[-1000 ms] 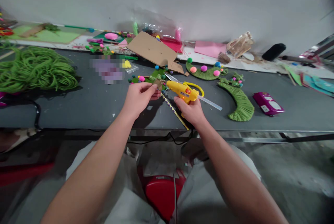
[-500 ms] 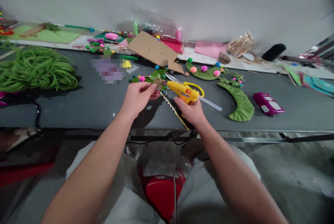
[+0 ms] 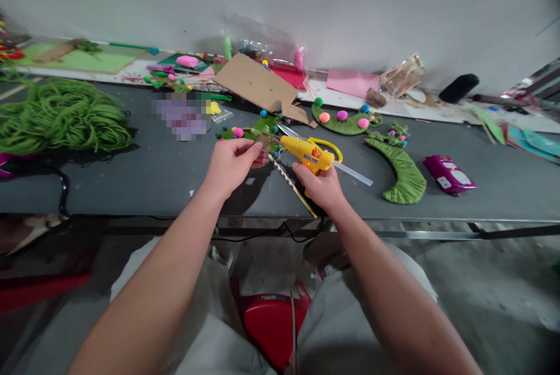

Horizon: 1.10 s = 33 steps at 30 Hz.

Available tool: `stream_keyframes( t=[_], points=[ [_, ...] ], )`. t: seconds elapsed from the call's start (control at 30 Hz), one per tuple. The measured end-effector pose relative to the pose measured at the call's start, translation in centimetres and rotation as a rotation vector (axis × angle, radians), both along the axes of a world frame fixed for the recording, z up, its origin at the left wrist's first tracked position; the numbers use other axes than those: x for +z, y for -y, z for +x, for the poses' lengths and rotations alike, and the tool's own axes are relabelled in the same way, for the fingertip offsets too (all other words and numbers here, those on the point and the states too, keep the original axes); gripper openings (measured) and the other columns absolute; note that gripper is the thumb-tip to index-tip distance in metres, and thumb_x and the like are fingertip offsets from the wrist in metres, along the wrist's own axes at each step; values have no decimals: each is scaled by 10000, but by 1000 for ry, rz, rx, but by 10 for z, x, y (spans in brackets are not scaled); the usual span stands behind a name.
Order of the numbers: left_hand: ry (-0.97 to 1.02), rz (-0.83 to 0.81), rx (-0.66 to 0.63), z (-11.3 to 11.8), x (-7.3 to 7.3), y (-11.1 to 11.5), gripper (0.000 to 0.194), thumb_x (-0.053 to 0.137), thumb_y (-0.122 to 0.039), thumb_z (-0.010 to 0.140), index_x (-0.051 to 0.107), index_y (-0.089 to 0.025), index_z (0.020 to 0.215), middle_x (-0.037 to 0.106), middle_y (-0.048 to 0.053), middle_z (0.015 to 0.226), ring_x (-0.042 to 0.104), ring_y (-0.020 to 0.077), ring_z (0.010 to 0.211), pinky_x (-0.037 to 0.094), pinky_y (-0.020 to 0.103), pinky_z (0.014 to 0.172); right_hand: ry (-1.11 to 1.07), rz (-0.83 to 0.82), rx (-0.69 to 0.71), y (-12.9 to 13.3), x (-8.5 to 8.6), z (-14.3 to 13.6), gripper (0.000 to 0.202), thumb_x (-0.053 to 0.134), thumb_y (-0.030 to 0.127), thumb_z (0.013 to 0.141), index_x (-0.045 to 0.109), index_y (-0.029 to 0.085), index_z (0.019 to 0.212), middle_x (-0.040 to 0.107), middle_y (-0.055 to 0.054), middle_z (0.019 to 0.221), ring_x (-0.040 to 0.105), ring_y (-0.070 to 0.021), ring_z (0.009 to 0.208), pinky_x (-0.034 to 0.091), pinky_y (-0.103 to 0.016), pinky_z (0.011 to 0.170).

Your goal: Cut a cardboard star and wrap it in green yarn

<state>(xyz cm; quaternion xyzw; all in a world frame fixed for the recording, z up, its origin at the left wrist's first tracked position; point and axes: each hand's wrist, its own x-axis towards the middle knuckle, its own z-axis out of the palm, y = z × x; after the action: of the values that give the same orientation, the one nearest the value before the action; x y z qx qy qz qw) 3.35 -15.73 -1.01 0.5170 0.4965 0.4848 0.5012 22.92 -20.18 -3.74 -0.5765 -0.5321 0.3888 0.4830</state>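
Observation:
My left hand [image 3: 236, 165] pinches a small brown cardboard piece [image 3: 265, 140] over a cluster of green felt and pompoms. My right hand [image 3: 321, 182] is wrapped round a yellow glue gun [image 3: 306, 152], a clear glue stick [image 3: 354, 173] jutting from its rear. The gun's nozzle points left at the cardboard piece, close to it. Just behind the gun lie yellow-handled scissors [image 3: 326, 144]. A patterned yellow strip [image 3: 291, 184] slants from beneath my left fingers to the table's front edge.
Green yarn [image 3: 65, 115] is heaped at the left. Two green wrapped crescents [image 3: 405, 174] [image 3: 345, 122] and a purple packet [image 3: 450, 175] lie to the right. Brown cardboard [image 3: 256, 83] rests at the back. A black cable [image 3: 63, 185] crosses the left front edge.

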Motion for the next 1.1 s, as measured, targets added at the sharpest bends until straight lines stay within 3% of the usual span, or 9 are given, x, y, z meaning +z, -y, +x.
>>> stream_keyframes(
  t=[0.43, 0.8, 1.1],
  points=[
    [69, 5, 22, 0, 3, -1, 101, 707, -224, 849, 772, -160, 805, 768, 47, 744, 750, 188, 719, 644, 325, 777, 9, 6, -1, 1, 1, 0, 194, 654, 398, 831, 682, 210, 868, 674, -20, 782, 646, -197, 788, 494, -334, 747],
    [3, 16, -13, -4, -1, 0, 113, 703, -207, 856, 781, -161, 789, 768, 54, 739, 745, 182, 688, 643, 291, 723, 10, 12, 2, 1, 2, 0, 200, 640, 392, 834, 683, 201, 875, 664, -17, 774, 613, -176, 742, 460, -303, 687],
    [43, 15, 37, -5, 1, -2, 104, 712, -227, 845, 775, -163, 793, 767, 59, 752, 748, 205, 718, 646, 350, 768, 60, 6, -7, 2, 5, 0, 163, 646, 373, 832, 641, 211, 814, 639, 6, 727, 592, -165, 703, 457, -304, 688]
  ],
)
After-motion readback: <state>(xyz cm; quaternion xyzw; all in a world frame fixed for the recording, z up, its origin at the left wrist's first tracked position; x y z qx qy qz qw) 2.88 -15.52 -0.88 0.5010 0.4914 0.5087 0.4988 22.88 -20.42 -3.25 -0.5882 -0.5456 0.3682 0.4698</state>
